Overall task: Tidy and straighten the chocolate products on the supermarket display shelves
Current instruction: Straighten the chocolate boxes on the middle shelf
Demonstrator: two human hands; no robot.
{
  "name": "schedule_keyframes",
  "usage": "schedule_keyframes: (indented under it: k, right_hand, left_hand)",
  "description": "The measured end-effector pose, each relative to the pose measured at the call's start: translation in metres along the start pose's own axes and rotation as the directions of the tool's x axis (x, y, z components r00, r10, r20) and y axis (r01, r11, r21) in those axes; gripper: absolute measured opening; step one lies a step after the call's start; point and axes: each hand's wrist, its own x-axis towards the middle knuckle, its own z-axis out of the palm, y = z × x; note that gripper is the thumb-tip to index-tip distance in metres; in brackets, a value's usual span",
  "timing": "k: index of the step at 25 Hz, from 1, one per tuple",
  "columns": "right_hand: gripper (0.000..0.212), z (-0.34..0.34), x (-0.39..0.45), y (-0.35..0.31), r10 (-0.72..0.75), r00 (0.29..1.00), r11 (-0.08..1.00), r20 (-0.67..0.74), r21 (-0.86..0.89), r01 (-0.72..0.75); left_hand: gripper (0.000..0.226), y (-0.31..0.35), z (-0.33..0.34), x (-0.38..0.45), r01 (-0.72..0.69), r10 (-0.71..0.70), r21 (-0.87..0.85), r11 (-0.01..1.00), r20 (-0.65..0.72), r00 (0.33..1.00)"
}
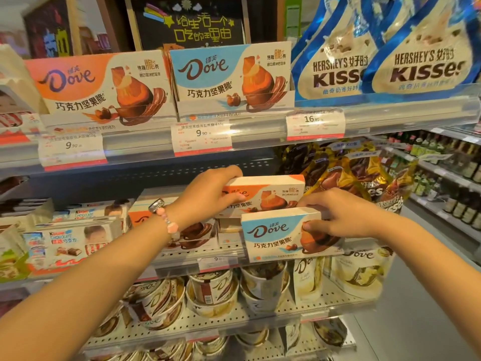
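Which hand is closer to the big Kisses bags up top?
The right hand. It holds the blue Dove box almost straight below the Kisses bags. The left hand grips the orange Dove box farther to the left.

Orange-and-white Dove box [263, 195] at 12 o'clock of blue-and-white Dove box [281, 234], pink bead bracelet [169, 221], blue-cream Kisses bags [377, 53] at 1 o'clock.

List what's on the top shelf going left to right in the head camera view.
Orange Dove box → blue Dove box → first Hershey's Kisses bag → second Hershey's Kisses bag.
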Motion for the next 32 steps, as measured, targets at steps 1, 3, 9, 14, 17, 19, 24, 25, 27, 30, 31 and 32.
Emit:
schedule_keyframes:
  k: [1,3,9,14,17,19,24,25,27,30,31,32]
  right_hand:
    - [0.033,-0.001,-0.001,0.001,-0.001,1.000,1.000,-0.004,0.009,0.001]
    - [0.034,-0.003,0.000,0.001,-0.010,1.000,1.000,-0.020,0.003,0.010]
    - [0.035,-0.006,0.017,-0.004,-0.059,0.997,0.995,-0.042,-0.077,0.056]
    - [0.040,-0.006,0.037,-0.014,-0.085,0.991,0.991,-0.107,-0.113,0.073]
    - [0.033,-0.006,0.050,-0.022,-0.089,0.984,0.980,-0.156,-0.190,0.059]
    - [0.034,-0.006,0.056,-0.025,-0.081,0.979,0.977,-0.188,-0.211,0.040]
    - [0.035,-0.001,0.074,-0.022,-0.031,0.981,0.971,-0.191,-0.240,-0.016]
    - [0.034,0.003,0.077,-0.021,-0.020,0.983,0.969,-0.183,-0.245,-0.026]
    - [0.037,0.009,0.079,-0.020,-0.013,0.981,0.969,-0.194,-0.246,-0.036]
    - [0.041,0.017,0.081,-0.020,-0.049,0.975,0.973,-0.215,-0.232,-0.002]
    - [0.040,0.018,0.083,-0.020,-0.063,0.974,0.972,-0.217,-0.237,0.010]
    - [0.040,0.020,0.084,-0.020,-0.071,0.974,0.969,-0.213,-0.248,0.016]
  left_hand:
    - [0.028,0.002,-0.005,-0.008,-0.008,0.008,0.006,1.000,-0.022,1.000]
    - [0.029,0.004,-0.015,-0.025,-0.011,0.012,0.011,1.000,-0.069,0.998]
    - [0.038,0.010,-0.051,-0.066,0.065,-0.083,-0.119,0.991,-0.156,0.984]
    - [0.033,-0.004,-0.079,-0.098,0.148,-0.150,-0.023,0.989,-0.156,0.976]
    - [0.028,-0.023,-0.086,-0.114,0.214,-0.208,0.029,0.977,-0.142,0.968]
    - [0.026,-0.037,-0.088,-0.121,0.230,-0.223,0.055,0.972,-0.112,0.968]
    - [0.023,-0.065,-0.085,-0.123,0.233,-0.234,0.108,0.966,-0.003,0.972]
    - [0.023,-0.070,-0.082,-0.121,0.231,-0.233,0.108,0.967,0.010,0.972]
    - [0.022,-0.075,-0.074,-0.114,0.225,-0.229,0.109,0.968,0.028,0.973]
    - [0.023,-0.080,-0.060,-0.107,0.233,-0.240,0.096,0.968,0.059,0.969]
    - [0.023,-0.081,-0.057,-0.104,0.230,-0.236,0.084,0.969,0.068,0.969]
    - [0.023,-0.083,-0.055,-0.101,0.225,-0.231,0.073,0.972,0.082,0.970]
